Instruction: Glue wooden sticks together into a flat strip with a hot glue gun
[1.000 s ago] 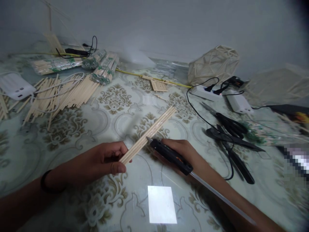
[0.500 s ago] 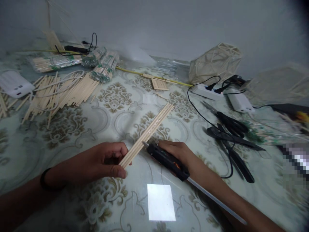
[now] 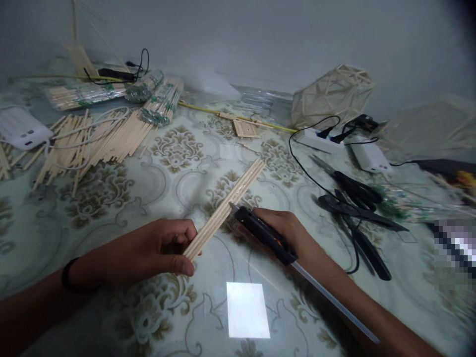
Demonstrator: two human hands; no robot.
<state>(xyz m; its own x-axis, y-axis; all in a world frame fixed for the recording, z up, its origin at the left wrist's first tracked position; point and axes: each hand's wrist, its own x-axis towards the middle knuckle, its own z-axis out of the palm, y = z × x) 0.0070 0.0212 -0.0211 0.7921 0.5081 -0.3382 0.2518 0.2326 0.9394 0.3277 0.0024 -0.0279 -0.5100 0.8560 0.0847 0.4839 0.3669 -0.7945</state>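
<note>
My left hand (image 3: pixel 163 250) pinches the near end of a flat row of several pale wooden sticks (image 3: pixel 226 208), which slants up and to the right. In my right hand (image 3: pixel 286 230) is a black glue gun (image 3: pixel 264 234), its fingers wrapped round the body. A long clear glue stick (image 3: pixel 334 302) juts from the gun's back end along my forearm. The gun's metal nozzle lies at the right-hand edge of the stick row, about its middle; whether it touches the wood I cannot tell.
Loose sticks (image 3: pixel 115 141) and plastic-wrapped stick bundles (image 3: pixel 163 101) lie at the back left. To the right are scissors (image 3: pixel 353 188), black-handled pliers (image 3: pixel 364 243), a white power strip (image 3: pixel 320 141) and a cord. A geometric stick frame (image 3: pixel 334 94) stands at the back right.
My right hand has moved the glue gun a little up and to the right along the stick row. My left hand and the sticks have hardly moved.
</note>
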